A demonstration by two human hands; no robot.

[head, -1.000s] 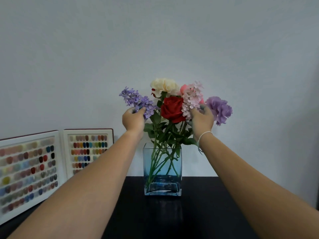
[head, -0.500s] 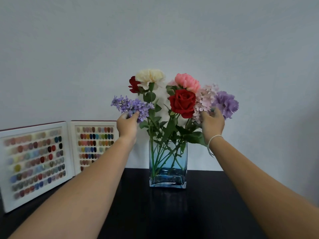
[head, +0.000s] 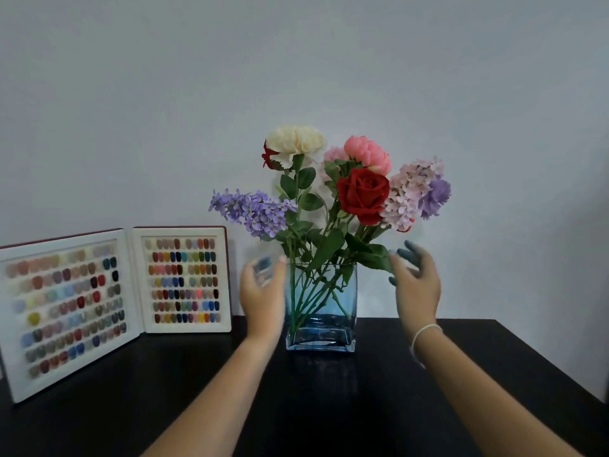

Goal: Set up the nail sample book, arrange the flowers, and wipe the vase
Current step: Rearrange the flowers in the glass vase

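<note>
Both hands have dropped off the blooms: left hand (head: 263, 291) and right hand (head: 417, 285) hover open, holding nothing, flanking the vase (head: 321, 308) on the table (head: 428, 390). The flowers (head: 333, 196) fan out freely; behind, the sample book (head: 115, 291) stands open.

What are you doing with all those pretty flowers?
A person is fixing up a bunch of flowers standing in a blue glass vase on a dark table. The left hand and the right hand are open on either side of the vase, level with its rim, holding nothing. They look blurry from moving. To the left, a nail sample book stands open against the wall.
</note>
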